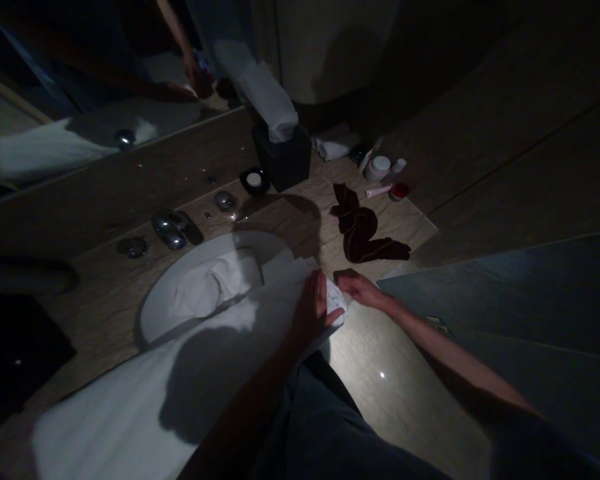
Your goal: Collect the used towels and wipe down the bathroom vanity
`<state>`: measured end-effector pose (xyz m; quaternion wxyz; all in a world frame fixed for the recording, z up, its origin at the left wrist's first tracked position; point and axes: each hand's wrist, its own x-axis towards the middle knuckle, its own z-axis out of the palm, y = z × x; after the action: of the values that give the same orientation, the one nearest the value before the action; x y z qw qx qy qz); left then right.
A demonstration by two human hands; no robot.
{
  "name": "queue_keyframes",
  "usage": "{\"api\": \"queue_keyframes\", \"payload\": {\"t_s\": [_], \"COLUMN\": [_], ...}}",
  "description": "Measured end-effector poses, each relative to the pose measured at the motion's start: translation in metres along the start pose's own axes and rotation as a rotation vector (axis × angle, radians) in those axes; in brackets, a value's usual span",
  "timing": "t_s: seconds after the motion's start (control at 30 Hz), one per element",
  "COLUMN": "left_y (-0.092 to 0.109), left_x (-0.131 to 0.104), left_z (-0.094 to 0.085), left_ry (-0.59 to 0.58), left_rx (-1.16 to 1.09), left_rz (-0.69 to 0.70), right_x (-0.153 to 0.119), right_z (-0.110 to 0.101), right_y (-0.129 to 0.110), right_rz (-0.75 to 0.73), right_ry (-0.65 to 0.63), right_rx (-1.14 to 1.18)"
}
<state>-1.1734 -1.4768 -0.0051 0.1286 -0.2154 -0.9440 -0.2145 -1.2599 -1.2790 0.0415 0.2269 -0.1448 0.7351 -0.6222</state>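
The white towel (130,407) runs off the bottom edge, sink (180,293) half covered.

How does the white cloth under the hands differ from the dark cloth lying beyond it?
The white cloth is large and spread over the sink's edge; the dark cloth is small and crumpled. The left hand presses on the white cloth and the right hand is at its corner; the dark cloth lies untouched. Both rest on the counter.
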Motion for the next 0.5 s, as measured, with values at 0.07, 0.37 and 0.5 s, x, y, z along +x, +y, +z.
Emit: {"api": "queue_keyframes", "payload": {"t_s": [0.07, 0.37, 0.5], "left_y": [0.0, -0.002, -0.001], "left_x": [0.0, 0.0, 0.0], "left_z": [0.0, 0.002, 0.001], "left_ry": [-0.006, -0.012, -0.024], "left_rx": [0.001, 0.001, 0.006], "left_rz": [-0.008, 0.006, 0.016], "right_x": [0.0, -0.023, -0.008], "right_z": [-0.035, 0.018, 0.021], "right_y": [-0.01, -0.003, -0.003], "right_rz": [-0.087, -0.106, -0.192], "right_ry": [0.206, -0.085, -0.172], "right_rx": [-0.283, -0.688, -0.94]}}
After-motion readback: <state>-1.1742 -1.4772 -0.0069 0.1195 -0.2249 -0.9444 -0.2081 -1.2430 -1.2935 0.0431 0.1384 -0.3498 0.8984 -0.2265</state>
